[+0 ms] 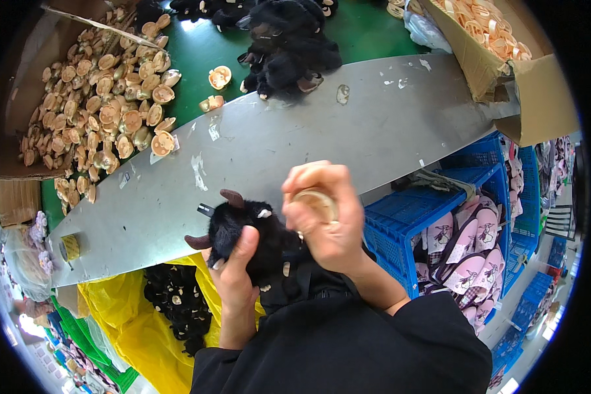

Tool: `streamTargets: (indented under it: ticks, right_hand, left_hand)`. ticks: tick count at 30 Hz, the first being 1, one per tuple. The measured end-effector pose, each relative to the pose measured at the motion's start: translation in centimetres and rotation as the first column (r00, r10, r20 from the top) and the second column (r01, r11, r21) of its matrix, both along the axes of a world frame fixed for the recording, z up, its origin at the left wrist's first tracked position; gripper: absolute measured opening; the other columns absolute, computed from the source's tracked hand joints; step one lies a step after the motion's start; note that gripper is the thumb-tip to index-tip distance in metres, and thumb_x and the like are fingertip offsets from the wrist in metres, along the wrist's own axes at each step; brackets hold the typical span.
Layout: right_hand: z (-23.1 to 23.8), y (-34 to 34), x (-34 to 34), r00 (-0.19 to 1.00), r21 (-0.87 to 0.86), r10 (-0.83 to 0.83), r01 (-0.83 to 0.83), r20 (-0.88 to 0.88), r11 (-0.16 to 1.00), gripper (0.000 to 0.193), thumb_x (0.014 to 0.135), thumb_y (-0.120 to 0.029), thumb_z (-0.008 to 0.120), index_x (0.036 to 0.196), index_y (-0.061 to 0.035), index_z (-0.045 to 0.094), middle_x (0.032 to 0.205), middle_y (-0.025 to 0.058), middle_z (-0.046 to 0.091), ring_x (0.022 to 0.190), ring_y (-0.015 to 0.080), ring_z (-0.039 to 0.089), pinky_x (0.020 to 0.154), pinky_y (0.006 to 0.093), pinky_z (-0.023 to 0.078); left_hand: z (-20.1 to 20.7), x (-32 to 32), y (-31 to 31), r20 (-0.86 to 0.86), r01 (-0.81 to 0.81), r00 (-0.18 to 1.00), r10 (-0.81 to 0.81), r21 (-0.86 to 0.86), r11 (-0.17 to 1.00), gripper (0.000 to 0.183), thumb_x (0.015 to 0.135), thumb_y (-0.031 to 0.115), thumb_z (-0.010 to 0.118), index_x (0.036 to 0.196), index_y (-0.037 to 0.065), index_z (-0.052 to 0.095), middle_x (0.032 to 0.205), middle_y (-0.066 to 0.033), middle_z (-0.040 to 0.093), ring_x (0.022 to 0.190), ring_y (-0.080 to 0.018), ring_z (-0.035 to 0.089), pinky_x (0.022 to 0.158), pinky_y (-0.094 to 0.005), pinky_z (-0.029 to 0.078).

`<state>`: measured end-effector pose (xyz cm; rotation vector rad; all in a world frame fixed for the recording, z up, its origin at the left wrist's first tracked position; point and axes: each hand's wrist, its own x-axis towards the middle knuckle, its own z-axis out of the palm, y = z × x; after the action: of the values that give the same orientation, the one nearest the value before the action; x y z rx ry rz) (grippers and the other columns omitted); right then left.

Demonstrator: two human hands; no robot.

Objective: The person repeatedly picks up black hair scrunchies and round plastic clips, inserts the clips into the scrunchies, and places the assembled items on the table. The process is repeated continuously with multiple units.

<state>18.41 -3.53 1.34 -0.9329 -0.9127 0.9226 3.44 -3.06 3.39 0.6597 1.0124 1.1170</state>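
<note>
My left hand (235, 276) grips a black plush toy (224, 226) with brown horn-like parts and a small black tag, thumb pressed on its near side. To its right, my right hand (338, 226) is closed round a round beige-gold plastic shell (318, 202), slightly blurred. The shell is apart from the toy's head. Both hands are over the near edge of the grey metal tabletop (276, 151). Two loose plastic shells (219, 77) lie farther off, next to a heap of black plush toys (289, 49).
At the left, a cardboard box (10, 141) spills many gold shells; a tape roll (69, 247) sits nearer. Another cardboard box (535, 92) at the far right holds peach plastic rings. A yellow bag (115, 308) contains black plush toys below. Blue crates (400, 217) with pink slippers stand right.
</note>
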Motion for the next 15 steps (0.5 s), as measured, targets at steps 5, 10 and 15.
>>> streamTargets:
  ticks: [5,10,15]
  right_hand:
    - [1.3,-1.5,0.1,0.965,-0.034,0.234,-0.24,-0.12,0.97,0.028,0.109,-0.026,0.053,0.123,-0.0014,0.053,0.091,0.008,0.069,0.071,0.0074,0.064,0.062,0.022,0.054]
    - [0.7,-1.1,-0.3,0.987,-0.088,0.131,-0.123,0.091,0.988,0.027,0.106,-0.027,0.057,0.118,-0.0028,0.058,0.081,0.0039,0.069,0.064,0.0069,0.067,0.059,0.0198,0.054]
    - [0.6,-0.4,-0.3,0.974,-0.04,0.032,-0.023,0.224,0.999,0.021,0.101,-0.017,0.068,0.113,-0.0015,0.061,0.087,0.0055,0.07,0.073,0.0106,0.072,0.064,0.022,0.056]
  left_hand:
    - [-0.7,0.0,-0.1,0.104,0.016,0.994,-0.014,-0.014,1.0,0.027,0.101,0.01,0.062,0.124,-0.004,0.06,0.102,-0.0105,0.07,0.086,-0.0156,0.067,0.079,-0.0302,0.055]
    - [-0.1,0.2,-0.4,0.051,0.029,0.998,-0.031,0.055,0.998,0.021,0.102,0.011,0.063,0.115,-0.005,0.061,0.098,-0.0092,0.069,0.082,-0.015,0.066,0.076,-0.0298,0.054]
    - [-0.2,0.5,-0.8,-0.074,-0.042,0.996,0.048,0.088,0.995,0.02,0.1,0.009,0.065,0.117,-0.003,0.064,0.104,-0.0064,0.07,0.092,-0.013,0.065,0.085,-0.0273,0.052]
